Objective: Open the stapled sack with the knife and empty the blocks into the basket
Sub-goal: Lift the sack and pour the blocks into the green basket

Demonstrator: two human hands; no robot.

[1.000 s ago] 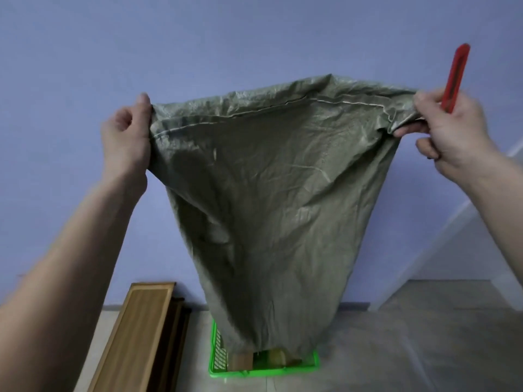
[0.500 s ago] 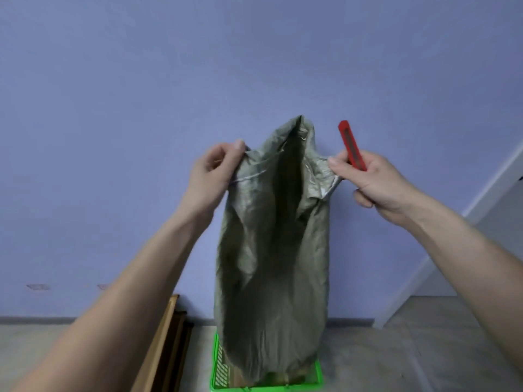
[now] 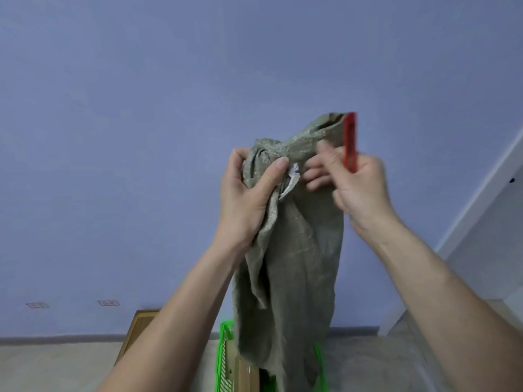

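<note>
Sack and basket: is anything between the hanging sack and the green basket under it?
Nothing visible. The sack, gripped by the left hand and touched by the right hand holding the knife, hangs straight into the basket; its lower end already sits inside the rim.

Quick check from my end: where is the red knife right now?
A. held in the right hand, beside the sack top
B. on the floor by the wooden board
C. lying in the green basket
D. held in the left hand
A: the red knife sticks up out of the right hand next to the bunched top of the sack, while the left hand grips only sack fabric.
</note>
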